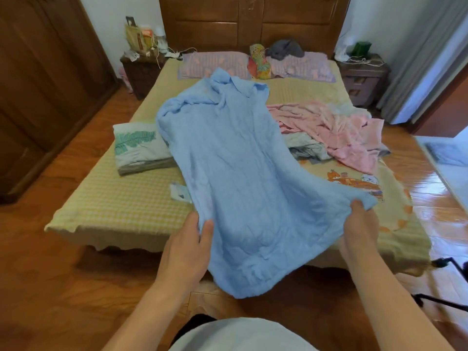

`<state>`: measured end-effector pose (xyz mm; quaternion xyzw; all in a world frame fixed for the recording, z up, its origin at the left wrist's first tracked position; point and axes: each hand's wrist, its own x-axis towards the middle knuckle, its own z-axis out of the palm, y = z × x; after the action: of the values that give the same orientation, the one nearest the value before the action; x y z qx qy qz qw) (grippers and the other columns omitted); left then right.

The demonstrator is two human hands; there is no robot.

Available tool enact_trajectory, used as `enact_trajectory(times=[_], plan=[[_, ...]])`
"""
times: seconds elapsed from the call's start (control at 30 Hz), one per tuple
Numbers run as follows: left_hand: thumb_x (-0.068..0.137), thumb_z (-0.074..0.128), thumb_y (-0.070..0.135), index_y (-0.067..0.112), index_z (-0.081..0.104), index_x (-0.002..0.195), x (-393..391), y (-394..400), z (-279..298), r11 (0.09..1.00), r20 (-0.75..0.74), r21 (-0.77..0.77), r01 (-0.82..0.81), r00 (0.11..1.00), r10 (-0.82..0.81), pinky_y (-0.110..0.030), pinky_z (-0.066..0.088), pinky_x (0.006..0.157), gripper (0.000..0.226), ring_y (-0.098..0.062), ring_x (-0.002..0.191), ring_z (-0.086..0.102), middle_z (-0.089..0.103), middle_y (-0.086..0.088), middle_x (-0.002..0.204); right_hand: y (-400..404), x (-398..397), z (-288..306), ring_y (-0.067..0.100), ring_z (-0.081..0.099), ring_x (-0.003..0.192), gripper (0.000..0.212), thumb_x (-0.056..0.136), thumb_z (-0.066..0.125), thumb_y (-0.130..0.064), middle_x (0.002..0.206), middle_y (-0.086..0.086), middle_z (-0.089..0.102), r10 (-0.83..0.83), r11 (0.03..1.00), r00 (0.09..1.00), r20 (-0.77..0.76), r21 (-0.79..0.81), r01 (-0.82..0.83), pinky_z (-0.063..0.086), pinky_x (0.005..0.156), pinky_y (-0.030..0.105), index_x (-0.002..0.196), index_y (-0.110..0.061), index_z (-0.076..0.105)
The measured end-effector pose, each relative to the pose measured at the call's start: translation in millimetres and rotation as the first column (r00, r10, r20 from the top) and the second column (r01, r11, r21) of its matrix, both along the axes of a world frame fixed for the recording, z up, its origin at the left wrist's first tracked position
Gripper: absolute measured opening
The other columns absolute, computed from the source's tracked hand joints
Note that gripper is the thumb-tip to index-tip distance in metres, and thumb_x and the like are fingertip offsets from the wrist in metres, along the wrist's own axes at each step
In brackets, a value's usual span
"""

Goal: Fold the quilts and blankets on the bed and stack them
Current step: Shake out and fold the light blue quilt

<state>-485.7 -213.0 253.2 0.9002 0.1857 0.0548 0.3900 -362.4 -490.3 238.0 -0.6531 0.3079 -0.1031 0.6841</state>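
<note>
Left hand (188,245) pinches near left edge of blue blanket (235,178); right hand (359,224) clamps near right corner. 2 grips spread near end taut, likely to square it for folding. Far end sags onto bed (121,201). Beside: 1 folded leaf-print quilt (139,148) left, pink blanket (339,130) crumpled right, unfolded.
</note>
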Motion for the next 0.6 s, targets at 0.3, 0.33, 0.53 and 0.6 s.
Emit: enact_trajectory(times=[0.3,0.33,0.53,0.6], plan=[[0.091,0.071,0.028,0.027,0.069,0.098,38,-30,2,0.866,-0.059,-0.501,-0.008,0.998,-0.025,-0.039,0.057,0.083,0.007,-0.014,0.094,0.072,0.075,0.009,0.094,87,-41,0,-0.011,0.061,0.108,0.033,0.094,0.064,-0.009,0.115,-0.023,0.068,0.742,0.626,0.651,0.159,-0.51,-0.59,0.048,0.095,0.014,0.119,-0.029,0.072],[0.091,0.072,0.024,0.026,0.068,0.096,39,-33,2,0.855,-0.083,-0.519,-0.006,0.996,-0.043,-0.038,0.057,0.079,0.006,-0.016,0.092,0.072,0.075,0.007,0.09,100,-50,-7,-0.011,0.06,0.111,0.041,0.092,0.064,-0.003,0.118,-0.024,0.066,0.764,0.616,0.623,0.17,-0.482,-0.624,0.048,0.099,0.017,0.121,-0.032,0.07],[0.085,0.077,0.034,0.021,0.07,0.1,35,-25,6,0.852,-0.172,-0.522,0.038,0.974,-0.149,-0.043,0.058,0.086,0.022,-0.02,0.094,0.073,0.077,0.0,0.093,116,-67,-19,-0.011,0.054,0.112,0.049,0.096,0.053,0.0,0.121,-0.022,0.062,0.813,0.568,0.557,0.172,-0.446,-0.692,0.041,0.098,0.009,0.128,-0.036,0.062],[0.081,0.077,0.039,0.022,0.071,0.103,34,-23,9,0.852,-0.166,-0.519,0.065,0.97,-0.175,-0.042,0.059,0.087,0.028,-0.019,0.095,0.073,0.077,0.001,0.096,113,-66,-18,-0.016,0.05,0.115,0.049,0.096,0.052,0.001,0.125,-0.021,0.06,0.832,0.538,0.53,0.166,-0.474,-0.696,0.039,0.099,0.008,0.131,-0.03,0.063]])
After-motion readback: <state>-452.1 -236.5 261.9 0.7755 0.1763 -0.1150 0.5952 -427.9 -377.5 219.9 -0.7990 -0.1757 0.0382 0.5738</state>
